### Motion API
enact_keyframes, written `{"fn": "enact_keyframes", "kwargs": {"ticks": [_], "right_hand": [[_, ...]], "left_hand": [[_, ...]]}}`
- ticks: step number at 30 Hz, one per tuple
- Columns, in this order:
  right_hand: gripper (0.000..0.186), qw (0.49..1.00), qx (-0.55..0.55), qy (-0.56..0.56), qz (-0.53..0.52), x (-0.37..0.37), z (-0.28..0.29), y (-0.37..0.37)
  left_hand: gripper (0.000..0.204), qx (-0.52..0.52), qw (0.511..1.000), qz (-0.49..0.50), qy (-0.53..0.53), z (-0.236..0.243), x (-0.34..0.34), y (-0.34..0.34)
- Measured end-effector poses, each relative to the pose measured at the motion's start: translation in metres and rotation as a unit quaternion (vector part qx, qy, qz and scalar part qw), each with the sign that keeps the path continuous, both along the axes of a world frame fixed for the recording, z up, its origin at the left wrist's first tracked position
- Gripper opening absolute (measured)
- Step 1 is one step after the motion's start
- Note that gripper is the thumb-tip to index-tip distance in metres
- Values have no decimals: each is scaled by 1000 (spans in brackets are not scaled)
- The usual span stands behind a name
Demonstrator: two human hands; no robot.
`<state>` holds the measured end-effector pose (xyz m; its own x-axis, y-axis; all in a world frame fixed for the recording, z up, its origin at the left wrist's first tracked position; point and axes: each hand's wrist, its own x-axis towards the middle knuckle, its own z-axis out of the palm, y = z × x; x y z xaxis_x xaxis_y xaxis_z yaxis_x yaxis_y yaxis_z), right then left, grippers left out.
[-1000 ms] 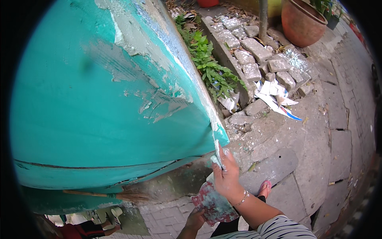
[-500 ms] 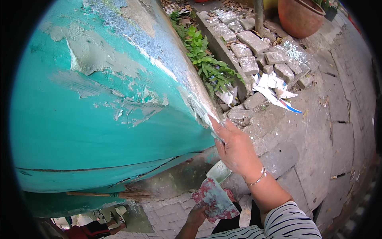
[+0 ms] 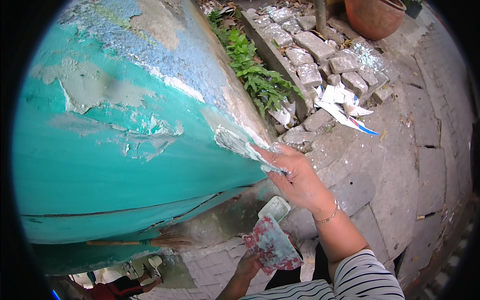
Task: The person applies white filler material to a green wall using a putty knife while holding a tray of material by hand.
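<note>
My right hand (image 3: 301,182), with a bracelet at its wrist, is closed on a putty knife (image 3: 239,142) caked in pale putty. Its blade lies against the turquoise wall (image 3: 130,182), close to the edge where the paint gives way to bare blue-grey plaster (image 3: 185,65). Rough grey putty (image 3: 85,90) covers patches farther left on this wall. Low in front of me, my left hand (image 3: 248,266) grips a flat reddish board (image 3: 272,246) smeared with pale putty. Just beyond the board, a small whitish tray (image 3: 277,207) sits on the ground, partly covered by it.
A straw broom (image 3: 162,241) lies along the wall's foot. Another person (image 3: 117,288) is at the lower left. Green plants (image 3: 255,75), stacked bricks (image 3: 325,55), torn white scraps (image 3: 342,107) and a clay pot (image 3: 375,19) stand or lie beyond the wall corner, beside grey paving (image 3: 395,165).
The putty knife has moved left and slightly up over the wall, with its blade now showing more. My view has shifted a little. The left hand still holds the board.
</note>
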<state>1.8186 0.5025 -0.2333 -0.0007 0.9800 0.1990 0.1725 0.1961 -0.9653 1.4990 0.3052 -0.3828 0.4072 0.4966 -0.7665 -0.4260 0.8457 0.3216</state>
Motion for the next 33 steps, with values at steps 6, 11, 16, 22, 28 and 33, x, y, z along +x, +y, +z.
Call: {"fn": "enact_keyframes", "kwargs": {"ticks": [6,11,16,22,28,33], "right_hand": [[56,997,-40,-63,-34,5,-32,-23],[44,992,-29,122,-29,11,-41,-9],[46,982,62,156,-84,-31,-37,-9],[49,969,108,-20,-220,-45,-75,-31],[37,951,175,-203,-151,3,-95,-18],[39,909,237,-341,-33,30,-72,1]], "left_hand": [[57,12,1000,11,-19,0,-11,-5],[58,-4,1000,11,-10,-2,-13,-12],[59,-10,1000,16,-1,-9,-16,-16],[56,5,999,29,18,-1,-14,-14],[56,-19,997,65,29,-17,-18,-29],[49,-30,996,80,12,-26,-12,-38]]}}
